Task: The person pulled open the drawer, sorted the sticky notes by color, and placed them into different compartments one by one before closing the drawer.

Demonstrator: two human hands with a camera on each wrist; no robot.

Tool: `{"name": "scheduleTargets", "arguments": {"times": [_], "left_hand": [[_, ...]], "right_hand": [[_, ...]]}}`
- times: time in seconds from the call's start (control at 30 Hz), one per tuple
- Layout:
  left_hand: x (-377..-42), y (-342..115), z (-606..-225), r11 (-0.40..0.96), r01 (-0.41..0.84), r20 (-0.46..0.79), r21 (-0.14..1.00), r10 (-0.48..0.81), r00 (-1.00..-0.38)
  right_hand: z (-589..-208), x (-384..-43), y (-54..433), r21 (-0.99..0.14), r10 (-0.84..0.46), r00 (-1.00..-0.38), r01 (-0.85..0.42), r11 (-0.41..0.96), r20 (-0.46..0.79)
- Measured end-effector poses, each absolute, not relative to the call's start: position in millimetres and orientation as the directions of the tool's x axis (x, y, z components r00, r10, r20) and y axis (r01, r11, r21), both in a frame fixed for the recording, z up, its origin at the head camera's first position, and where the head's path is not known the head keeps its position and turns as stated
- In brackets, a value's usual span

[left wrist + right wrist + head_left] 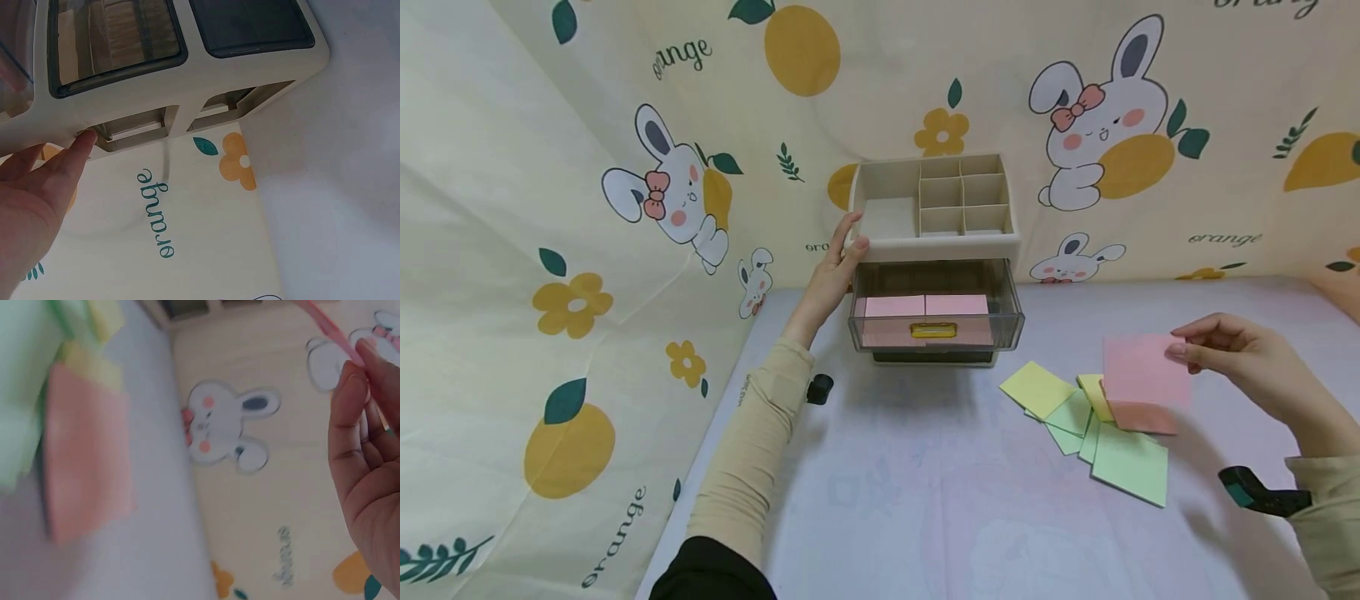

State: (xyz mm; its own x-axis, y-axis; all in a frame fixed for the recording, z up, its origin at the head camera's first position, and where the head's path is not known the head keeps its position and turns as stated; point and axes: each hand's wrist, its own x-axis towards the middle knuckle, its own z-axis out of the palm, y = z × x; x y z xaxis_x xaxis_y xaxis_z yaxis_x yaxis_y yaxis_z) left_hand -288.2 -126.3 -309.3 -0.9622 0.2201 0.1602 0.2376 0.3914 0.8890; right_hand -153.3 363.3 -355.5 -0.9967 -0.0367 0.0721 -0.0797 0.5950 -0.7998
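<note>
My right hand [1243, 354] pinches a square pink sticky note pad [1138, 371] by its edge, between thumb and fingers. In the right wrist view that pad [328, 326] appears nearly edge-on. Beneath it lies another pink pad [90, 456], among green pads [1129, 462] and yellow pads [1036, 390] spread on the table. My left hand [831, 279] rests on the left side of a cream desktop organizer [936, 248], fingers extended along its upper edge. The organizer's clear drawer [891, 332] is pulled out, and two pink stacks [955, 305] sit side by side in it.
Divided compartments [942, 193] form the organizer's top. Behind it and along the left hangs a cream cloth [880, 125] printed with rabbits and oranges. A pale cloth [925, 483] covers the table. Dark camera mounts sit at both wrists.
</note>
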Motion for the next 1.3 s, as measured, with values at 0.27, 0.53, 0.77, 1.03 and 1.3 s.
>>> {"name": "scheduleTargets", "arguments": {"times": [0.27,0.53,0.77,1.03,1.3], "left_hand": [[-288,-126,-310,0.393,0.234,0.157,0.889,0.217,-0.963],[-288,-126,-310,0.390,0.242,0.164,0.888,0.222,-0.961],[-288,-126,-309,0.395,0.248,0.169,0.885,0.223,-0.960],[-289,-126,-311,0.391,0.254,0.178,0.885,0.221,-0.959],[-289,-125,-311,0.388,0.254,0.176,0.886,0.226,-0.958]], "right_hand": [[-328,-163,337,-0.916,-0.207,-0.892,-0.394,-0.080,0.402],[-292,-175,308,-0.808,-0.179,-0.820,-0.454,-0.376,0.544],[-271,-184,281,-0.785,-0.143,-0.827,-0.441,-0.434,0.544],[-255,-192,243,-0.744,-0.059,-0.855,-0.413,-0.525,0.515],[-253,-203,210,-0.793,-0.015,-0.867,-0.448,-0.412,0.498]]}}
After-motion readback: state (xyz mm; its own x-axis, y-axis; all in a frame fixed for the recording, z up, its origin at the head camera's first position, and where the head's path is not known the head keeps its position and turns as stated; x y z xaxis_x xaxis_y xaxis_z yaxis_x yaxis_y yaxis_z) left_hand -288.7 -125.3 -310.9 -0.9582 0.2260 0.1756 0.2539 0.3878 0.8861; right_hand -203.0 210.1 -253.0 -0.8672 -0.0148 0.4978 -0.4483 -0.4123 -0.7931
